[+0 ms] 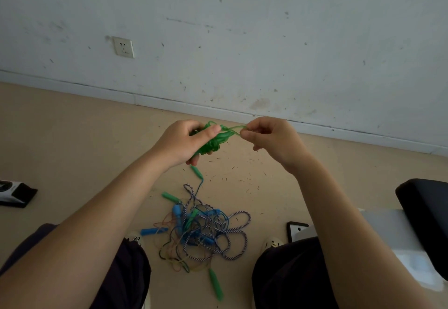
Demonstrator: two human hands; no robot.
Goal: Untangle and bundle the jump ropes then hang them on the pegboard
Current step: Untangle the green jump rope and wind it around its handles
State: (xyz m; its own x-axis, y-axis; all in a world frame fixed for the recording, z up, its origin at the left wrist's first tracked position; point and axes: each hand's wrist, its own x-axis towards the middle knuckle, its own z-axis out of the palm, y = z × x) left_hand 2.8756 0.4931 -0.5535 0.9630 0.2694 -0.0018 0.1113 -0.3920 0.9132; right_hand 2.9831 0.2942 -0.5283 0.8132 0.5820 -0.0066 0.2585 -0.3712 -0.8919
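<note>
a green rope [213,138] is held up between the two hands, gathered into a bundle. the left hand [184,142] is wrapped round the coils, with the thumb pressed across the top; the right hand [271,138] pinches a loose strand that runs out of the bundle toward it. the bundle's long axis slants from low by the left palm up toward the right fingertips, and the free strand lies almost level between the hands — so the wrapping or tucking is judged to fall to the right hand, the nearer one to the loose end. a green handle [196,172] hangs just under the left hand. below both hands, between the knees, a tangle of other ropes [206,233] lies on the floor [72,138], not yet sorted. no pegboard is seen here.
</note>
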